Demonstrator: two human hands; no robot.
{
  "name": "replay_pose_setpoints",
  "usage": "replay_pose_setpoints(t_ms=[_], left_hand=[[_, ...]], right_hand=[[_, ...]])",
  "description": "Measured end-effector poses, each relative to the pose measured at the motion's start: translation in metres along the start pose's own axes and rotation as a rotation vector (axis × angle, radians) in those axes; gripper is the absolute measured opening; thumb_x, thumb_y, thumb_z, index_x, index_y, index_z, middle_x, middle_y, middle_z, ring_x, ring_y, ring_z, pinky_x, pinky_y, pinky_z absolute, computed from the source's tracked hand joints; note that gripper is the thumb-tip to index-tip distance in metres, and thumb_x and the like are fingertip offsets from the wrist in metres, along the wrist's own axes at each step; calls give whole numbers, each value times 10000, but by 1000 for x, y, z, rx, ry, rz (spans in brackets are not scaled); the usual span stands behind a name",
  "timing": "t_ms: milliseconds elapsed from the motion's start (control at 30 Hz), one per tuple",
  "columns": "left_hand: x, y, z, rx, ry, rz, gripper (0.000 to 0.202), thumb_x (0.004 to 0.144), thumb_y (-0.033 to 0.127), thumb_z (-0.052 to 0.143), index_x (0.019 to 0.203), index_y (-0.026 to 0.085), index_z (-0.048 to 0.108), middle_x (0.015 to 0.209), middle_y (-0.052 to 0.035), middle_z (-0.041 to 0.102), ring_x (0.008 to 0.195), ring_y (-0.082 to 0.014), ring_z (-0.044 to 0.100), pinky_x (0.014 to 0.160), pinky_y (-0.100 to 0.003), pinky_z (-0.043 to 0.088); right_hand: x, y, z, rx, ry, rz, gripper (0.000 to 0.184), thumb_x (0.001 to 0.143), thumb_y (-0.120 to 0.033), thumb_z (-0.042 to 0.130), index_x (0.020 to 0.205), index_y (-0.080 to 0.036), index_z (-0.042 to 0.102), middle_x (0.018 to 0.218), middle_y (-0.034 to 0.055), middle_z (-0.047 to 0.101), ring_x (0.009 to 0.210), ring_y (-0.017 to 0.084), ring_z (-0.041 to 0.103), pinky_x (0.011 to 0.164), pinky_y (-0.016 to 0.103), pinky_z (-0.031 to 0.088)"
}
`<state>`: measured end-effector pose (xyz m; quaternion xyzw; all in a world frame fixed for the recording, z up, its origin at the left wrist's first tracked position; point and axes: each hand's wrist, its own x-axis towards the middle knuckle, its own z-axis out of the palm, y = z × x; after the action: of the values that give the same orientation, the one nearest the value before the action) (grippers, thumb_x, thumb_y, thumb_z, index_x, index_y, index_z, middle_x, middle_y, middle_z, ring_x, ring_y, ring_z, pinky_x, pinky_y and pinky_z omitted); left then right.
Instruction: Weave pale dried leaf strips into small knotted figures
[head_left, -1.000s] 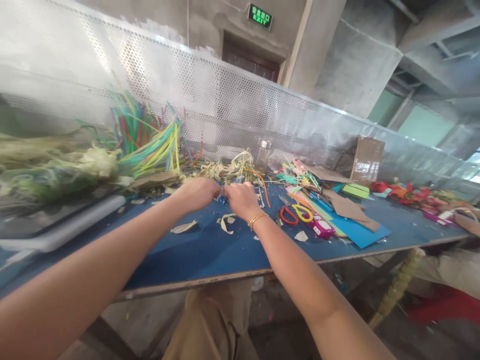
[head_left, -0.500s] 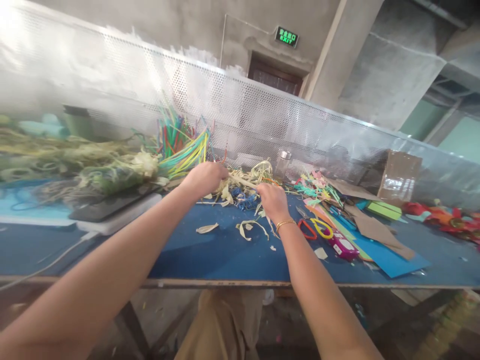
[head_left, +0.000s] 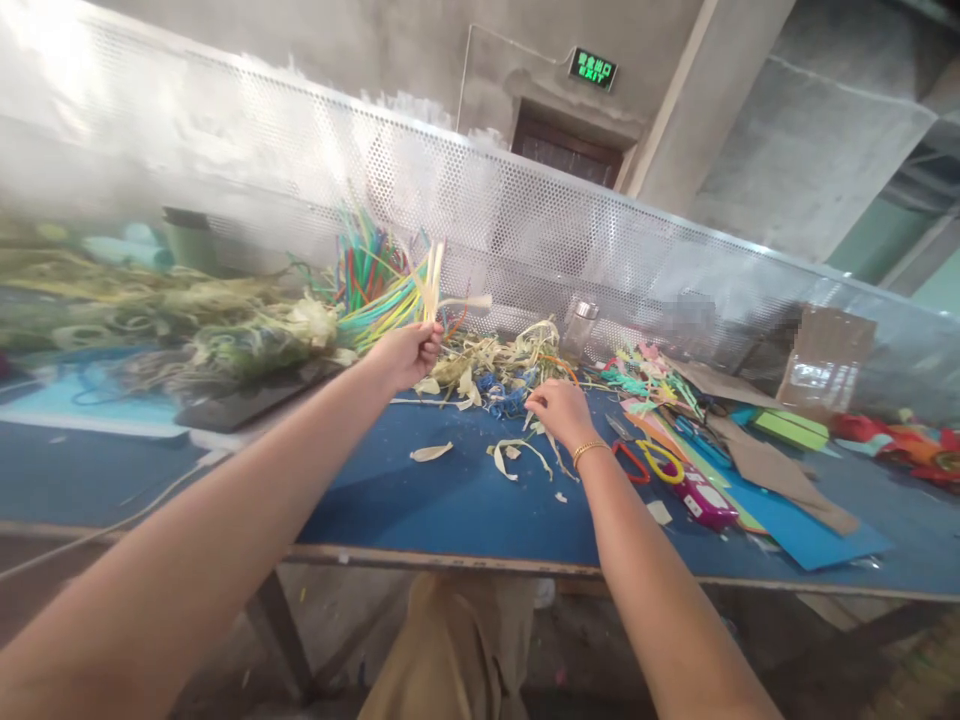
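My left hand [head_left: 411,355] is closed around the lower end of a small bunch of pale corn husk strips [head_left: 431,280]. The strips stand up from the fist, and one bends out to the right. My right hand [head_left: 559,410] is by the front right of a loose heap of husk scraps [head_left: 487,360], with thumb and fingers pinched together. Whatever it may hold is too small to make out. Blue tangled strands [head_left: 510,400] lie just left of its fingertips. Curled husk scraps [head_left: 504,460] rest on the blue tabletop [head_left: 450,515] between my arms.
Scissors with red and yellow handles [head_left: 660,462], a purple box [head_left: 705,500] and coloured sheets [head_left: 810,530] lie to the right. A glass jar [head_left: 580,325] stands behind the heap. Coloured stems [head_left: 367,280] and piled fibres [head_left: 225,330] fill the left, before a perforated metal screen [head_left: 510,220].
My left hand has turned and drawn apart from my right, so the husk strips now point upward instead of lying between both hands. The right hand has let go of their other end.
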<state>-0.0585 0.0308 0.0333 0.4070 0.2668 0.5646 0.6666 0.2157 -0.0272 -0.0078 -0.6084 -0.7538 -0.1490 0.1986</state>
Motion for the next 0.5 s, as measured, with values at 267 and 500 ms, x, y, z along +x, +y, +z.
replay_pose_setpoints(t_ms=[267,500], left_hand=[[-4,-19,0,-65,2,-2,192,884,93,430,718,130,521,564,33,441,400,-17,389,366,-91,284],[-7,-17,2,-71,-73,14,179,886,97,435,735,128,525,576,33,439,412,-18,386,372,-95,279]], right_hand=[[1,-19,15,-123,-152,-78,114,820,-298,629,838,-275,740,919,17,703,921,177,570,805,283,364],[8,-15,22,146,6,23,211,887,-257,467,798,-177,641,906,72,650,910,181,551,848,309,398]])
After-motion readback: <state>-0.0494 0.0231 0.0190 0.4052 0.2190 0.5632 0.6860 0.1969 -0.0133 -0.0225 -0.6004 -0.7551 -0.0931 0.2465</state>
